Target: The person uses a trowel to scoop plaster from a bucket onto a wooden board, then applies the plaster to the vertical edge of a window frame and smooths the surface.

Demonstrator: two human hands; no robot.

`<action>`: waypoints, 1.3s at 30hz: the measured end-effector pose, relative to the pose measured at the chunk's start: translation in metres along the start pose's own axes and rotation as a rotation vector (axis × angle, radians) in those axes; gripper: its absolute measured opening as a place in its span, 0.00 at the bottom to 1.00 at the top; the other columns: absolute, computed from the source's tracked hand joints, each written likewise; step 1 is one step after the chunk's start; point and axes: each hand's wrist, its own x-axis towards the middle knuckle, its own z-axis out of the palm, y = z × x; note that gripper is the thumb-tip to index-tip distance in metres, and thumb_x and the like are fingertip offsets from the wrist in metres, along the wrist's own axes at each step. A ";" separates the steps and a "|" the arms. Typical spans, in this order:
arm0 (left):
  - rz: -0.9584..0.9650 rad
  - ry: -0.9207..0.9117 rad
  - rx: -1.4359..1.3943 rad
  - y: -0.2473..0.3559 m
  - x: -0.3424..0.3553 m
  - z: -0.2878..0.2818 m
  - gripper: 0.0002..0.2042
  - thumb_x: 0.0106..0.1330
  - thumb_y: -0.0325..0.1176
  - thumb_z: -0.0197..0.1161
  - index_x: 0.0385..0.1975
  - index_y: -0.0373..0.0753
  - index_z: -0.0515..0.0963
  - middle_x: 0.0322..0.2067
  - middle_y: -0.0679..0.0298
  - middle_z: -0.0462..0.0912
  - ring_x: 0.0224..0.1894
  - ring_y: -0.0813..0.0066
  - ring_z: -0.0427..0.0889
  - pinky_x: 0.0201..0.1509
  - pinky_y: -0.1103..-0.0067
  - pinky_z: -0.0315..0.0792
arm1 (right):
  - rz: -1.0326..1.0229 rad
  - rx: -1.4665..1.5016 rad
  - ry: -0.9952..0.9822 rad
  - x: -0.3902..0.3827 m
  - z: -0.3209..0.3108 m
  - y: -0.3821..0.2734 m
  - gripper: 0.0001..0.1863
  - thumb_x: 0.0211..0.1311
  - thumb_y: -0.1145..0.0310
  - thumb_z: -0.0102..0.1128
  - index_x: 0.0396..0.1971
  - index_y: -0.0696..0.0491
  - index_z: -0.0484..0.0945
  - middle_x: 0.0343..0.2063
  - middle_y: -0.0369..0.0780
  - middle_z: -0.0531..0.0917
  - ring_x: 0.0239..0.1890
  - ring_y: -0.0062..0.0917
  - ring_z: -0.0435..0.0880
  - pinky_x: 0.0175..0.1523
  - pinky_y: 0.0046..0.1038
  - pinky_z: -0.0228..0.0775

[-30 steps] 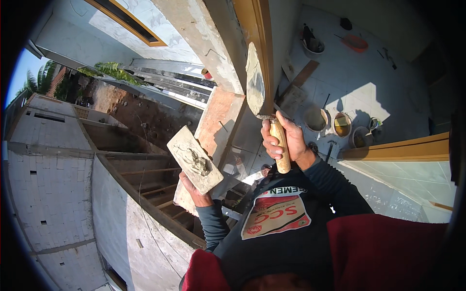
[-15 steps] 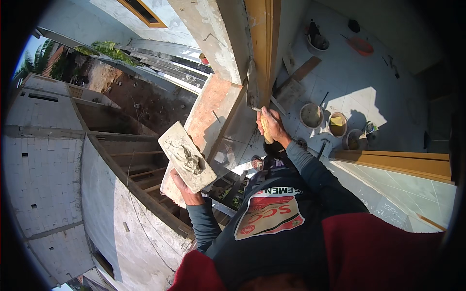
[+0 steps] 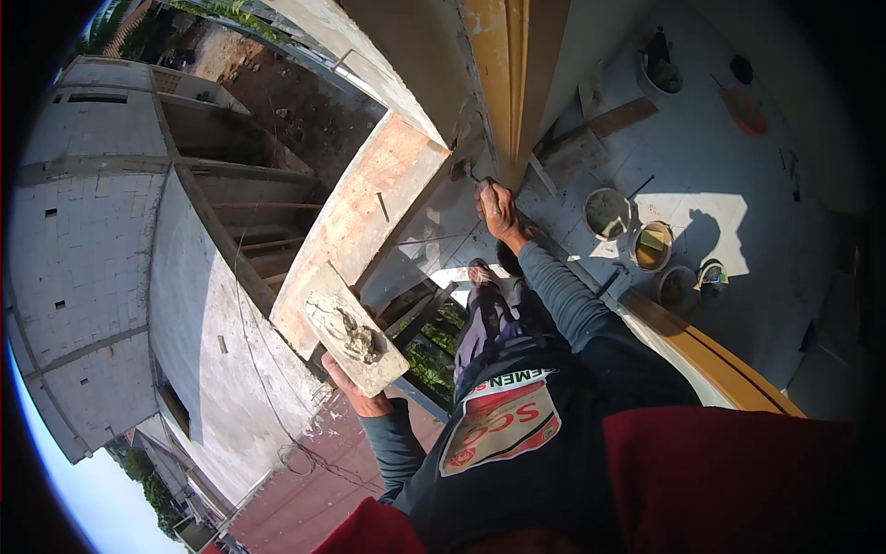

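My left hand (image 3: 349,377) grips a pale rectangular mortar board (image 3: 386,371) from below, fingers underneath and partly hidden. A lump of wet grey mortar (image 3: 353,340) sits on the board. My right hand (image 3: 499,210) is closed around the handle of a trowel (image 3: 463,170), which the fingers mostly cover. The trowel's blade is at the narrow strip of wall between the ledge and the yellow-brown wooden frame (image 3: 506,83); whether it touches cannot be made out. Damp grey mortar (image 3: 469,127) shows on that strip. A small nail-like piece (image 3: 383,206) lies on the reddish ledge (image 3: 343,220), beyond the board.
Buckets stand on the tiled floor at right: one with grey mix (image 3: 606,214), another with a yellow sponge-like block (image 3: 652,246). A red basin (image 3: 744,111) and a plank (image 3: 623,118) lie farther off. Left of the ledge is a drop toward a lower wall (image 3: 217,314).
The view has tilted. My right hand has turned and moved the trowel from alongside the wooden frame to lower on the wall strip. The board with mortar stays in my left hand.
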 end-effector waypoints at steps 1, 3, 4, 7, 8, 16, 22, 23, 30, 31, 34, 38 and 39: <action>0.058 0.028 0.074 -0.008 -0.004 0.007 0.33 0.59 0.33 0.56 0.64 0.29 0.56 0.53 0.46 0.69 0.48 0.59 0.76 0.48 0.70 0.77 | -0.012 -0.010 0.004 -0.001 0.000 0.001 0.21 0.69 0.54 0.42 0.24 0.56 0.70 0.16 0.36 0.71 0.17 0.20 0.70 0.23 0.25 0.61; 0.086 0.036 0.030 -0.020 -0.012 0.017 0.34 0.56 0.33 0.55 0.65 0.32 0.56 0.58 0.46 0.67 0.50 0.54 0.76 0.50 0.64 0.76 | -0.011 -0.009 -0.001 -0.001 0.000 0.005 0.19 0.69 0.56 0.42 0.24 0.56 0.69 0.16 0.37 0.71 0.17 0.22 0.69 0.23 0.27 0.61; 0.075 0.035 -0.017 -0.025 -0.014 0.019 0.35 0.54 0.32 0.56 0.66 0.33 0.56 0.59 0.46 0.66 0.51 0.53 0.76 0.52 0.62 0.76 | -0.037 -0.063 0.014 0.000 -0.001 0.009 0.17 0.67 0.60 0.43 0.24 0.56 0.68 0.16 0.39 0.72 0.17 0.27 0.71 0.24 0.29 0.62; 0.035 0.063 -0.125 -0.036 -0.020 0.024 0.38 0.50 0.31 0.57 0.66 0.36 0.56 0.62 0.46 0.63 0.53 0.49 0.76 0.55 0.59 0.75 | -0.264 -0.330 0.070 -0.003 -0.003 0.013 0.11 0.63 0.66 0.45 0.24 0.56 0.67 0.19 0.43 0.73 0.20 0.35 0.73 0.26 0.33 0.64; 0.010 0.091 -0.136 -0.038 -0.022 0.025 0.38 0.50 0.31 0.57 0.66 0.36 0.56 0.63 0.46 0.63 0.54 0.49 0.75 0.56 0.60 0.75 | -0.473 -0.550 0.122 -0.006 -0.004 0.014 0.08 0.61 0.69 0.46 0.24 0.56 0.67 0.21 0.45 0.73 0.22 0.39 0.74 0.28 0.34 0.64; -0.078 -0.042 -0.010 -0.055 -0.004 0.030 0.35 0.53 0.32 0.52 0.65 0.31 0.56 0.62 0.46 0.62 0.54 0.51 0.74 0.54 0.62 0.76 | -0.669 -0.890 0.207 -0.026 -0.029 0.086 0.10 0.62 0.63 0.49 0.29 0.54 0.72 0.28 0.42 0.77 0.29 0.37 0.77 0.31 0.32 0.69; -0.331 -0.050 -0.162 -0.054 0.022 0.003 0.24 0.54 0.28 0.48 0.53 0.28 0.70 0.48 0.46 0.78 0.47 0.51 0.80 0.55 0.59 0.74 | 0.207 -0.044 -0.116 -0.098 -0.048 -0.015 0.16 0.70 0.56 0.44 0.30 0.53 0.71 0.19 0.32 0.72 0.22 0.19 0.72 0.27 0.24 0.64; -0.411 -0.073 -0.242 -0.061 0.032 0.012 0.22 0.56 0.27 0.48 0.52 0.26 0.70 0.48 0.46 0.78 0.47 0.51 0.80 0.55 0.58 0.74 | 0.125 -0.053 -0.147 -0.108 -0.055 -0.040 0.16 0.70 0.56 0.44 0.32 0.54 0.72 0.19 0.32 0.71 0.22 0.17 0.70 0.26 0.22 0.62; -0.679 -0.239 -0.319 -0.106 0.077 0.023 0.23 0.56 0.29 0.45 0.53 0.30 0.71 0.49 0.45 0.77 0.50 0.49 0.78 0.59 0.51 0.69 | -0.645 -0.647 0.039 -0.120 -0.052 -0.146 0.14 0.58 0.70 0.63 0.41 0.59 0.72 0.29 0.43 0.81 0.24 0.34 0.80 0.31 0.26 0.71; -0.687 -0.230 -0.326 -0.111 0.080 0.025 0.23 0.58 0.32 0.43 0.53 0.30 0.71 0.50 0.46 0.77 0.51 0.49 0.78 0.59 0.52 0.69 | -0.653 -0.668 0.054 -0.121 -0.046 -0.157 0.15 0.52 0.72 0.67 0.38 0.59 0.74 0.30 0.47 0.81 0.27 0.42 0.80 0.31 0.30 0.72; -0.708 -0.267 -0.409 -0.120 0.084 0.039 0.23 0.59 0.33 0.42 0.54 0.31 0.71 0.50 0.47 0.77 0.50 0.49 0.78 0.59 0.54 0.69 | -0.892 -0.987 0.094 -0.116 -0.054 -0.165 0.12 0.48 0.73 0.68 0.32 0.58 0.76 0.28 0.45 0.79 0.27 0.40 0.79 0.31 0.33 0.71; -0.716 -0.252 -0.345 -0.119 0.091 0.040 0.21 0.61 0.30 0.42 0.52 0.30 0.72 0.49 0.47 0.78 0.50 0.52 0.79 0.59 0.56 0.70 | -0.847 -1.182 0.011 -0.125 -0.083 -0.173 0.09 0.45 0.76 0.66 0.28 0.58 0.77 0.27 0.43 0.78 0.29 0.38 0.77 0.32 0.35 0.70; -0.706 -0.249 -0.348 -0.116 0.093 0.034 0.21 0.61 0.30 0.42 0.52 0.30 0.72 0.49 0.47 0.78 0.50 0.52 0.79 0.59 0.56 0.70 | -0.808 -1.176 0.020 -0.130 -0.079 -0.187 0.08 0.45 0.76 0.66 0.28 0.58 0.77 0.27 0.43 0.79 0.30 0.38 0.77 0.33 0.34 0.70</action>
